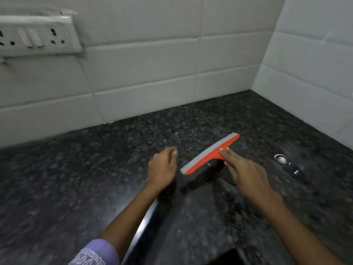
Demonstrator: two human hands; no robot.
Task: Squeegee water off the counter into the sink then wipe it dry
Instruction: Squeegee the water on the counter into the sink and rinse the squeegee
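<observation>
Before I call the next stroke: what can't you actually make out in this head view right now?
- Squeegee handle: covered by the right hand.
- Sink: only a dark corner shows, cut by the bottom edge.
- Water on the counter: speckle and motion blur hide it.
- Left hand: blurred; appears to hold nothing.

We see an orange squeegee point(210, 155) with a grey blade on the black, grey-speckled counter point(76, 178), white wall tiles point(143, 64), a white socket panel point(38, 37), and our lilac lace-patterned sleeve point(95, 252).
</observation>
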